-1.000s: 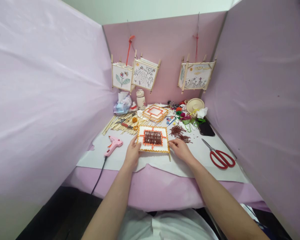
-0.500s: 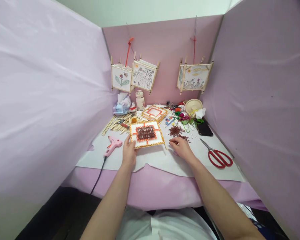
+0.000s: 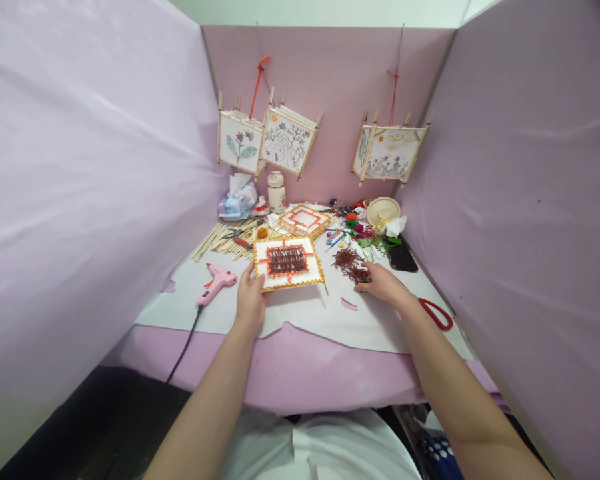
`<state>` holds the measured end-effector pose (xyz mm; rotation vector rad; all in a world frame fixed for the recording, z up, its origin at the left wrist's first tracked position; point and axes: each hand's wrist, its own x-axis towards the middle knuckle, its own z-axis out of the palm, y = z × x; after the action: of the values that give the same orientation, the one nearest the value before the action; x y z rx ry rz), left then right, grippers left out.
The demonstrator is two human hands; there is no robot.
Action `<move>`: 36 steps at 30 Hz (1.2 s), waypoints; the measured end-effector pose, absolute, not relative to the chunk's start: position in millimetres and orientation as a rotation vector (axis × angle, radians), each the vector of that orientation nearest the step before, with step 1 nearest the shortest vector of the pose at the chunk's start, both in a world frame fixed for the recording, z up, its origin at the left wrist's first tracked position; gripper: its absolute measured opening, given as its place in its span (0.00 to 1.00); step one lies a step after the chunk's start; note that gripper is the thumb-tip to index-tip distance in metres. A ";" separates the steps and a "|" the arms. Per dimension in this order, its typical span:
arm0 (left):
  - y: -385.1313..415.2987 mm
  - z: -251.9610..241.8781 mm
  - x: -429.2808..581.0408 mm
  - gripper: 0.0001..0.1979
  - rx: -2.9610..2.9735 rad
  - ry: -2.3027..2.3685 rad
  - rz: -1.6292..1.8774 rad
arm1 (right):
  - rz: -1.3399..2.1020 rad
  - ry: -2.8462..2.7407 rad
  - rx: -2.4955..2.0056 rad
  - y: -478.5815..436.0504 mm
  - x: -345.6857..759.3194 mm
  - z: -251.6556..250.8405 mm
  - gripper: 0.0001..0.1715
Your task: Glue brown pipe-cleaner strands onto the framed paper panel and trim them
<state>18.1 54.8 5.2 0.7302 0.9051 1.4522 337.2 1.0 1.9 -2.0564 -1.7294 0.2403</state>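
Observation:
My left hand [image 3: 251,297] grips the near left corner of a white square panel [image 3: 313,273], holding it tilted above the table. Wavy golden-yellow trim runs along the panel's edges. Inside, an orange-red outline frames rows of short dark brown yarn pieces [image 3: 287,261], with orange strips running outward from it. To the right, my right hand [image 3: 384,285] has its fingertips closed in on the near edge of a loose heap of cut brown yarn [image 3: 347,259]. How many strands are between the fingers is too small to make out.
A pink glue gun [image 3: 217,283] with a black cord lies left. Red-handled scissors [image 3: 437,315] are partly behind my right forearm. Further back are wooden sticks [image 3: 210,243], pliers [image 3: 241,241], another trimmed panel [image 3: 306,220], a bottle [image 3: 277,193], coloured yarn [image 3: 365,231] and a phone [image 3: 403,257].
My right hand has moved right from beside the panel's corner to the brown yarn heap, uncovering a small pink strip. My left hand still holds the panel. The view has shifted slightly.

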 end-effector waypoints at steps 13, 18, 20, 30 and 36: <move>53.7 4.3 20.8 0.31 0.721 0.939 1.434 | 0.074 -1.806 -1.938 53.4 339.1 6.1 0.11; 52.9 0.1 22.4 0.31 0.747 0.916 1.390 | 0.022 -1.781 -1.933 49.4 345.4 -2.6 0.23; 51.5 -1.3 23.9 0.32 0.758 0.919 1.378 | 0.019 -1.765 -1.925 43.5 346.7 -5.4 0.24; 47.8 -8.8 28.6 0.33 0.924 0.917 1.296 | 0.107 -1.728 -1.838 26.6 339.1 -14.1 0.30; 52.6 -17.4 26.2 0.31 1.067 1.019 1.261 | 0.221 -1.518 -1.683 20.7 323.2 -10.3 0.19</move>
<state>26.2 52.6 -17.4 1.0668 1.0189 1.2609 323.2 20.7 -10.3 -1.6834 -1.5180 0.2209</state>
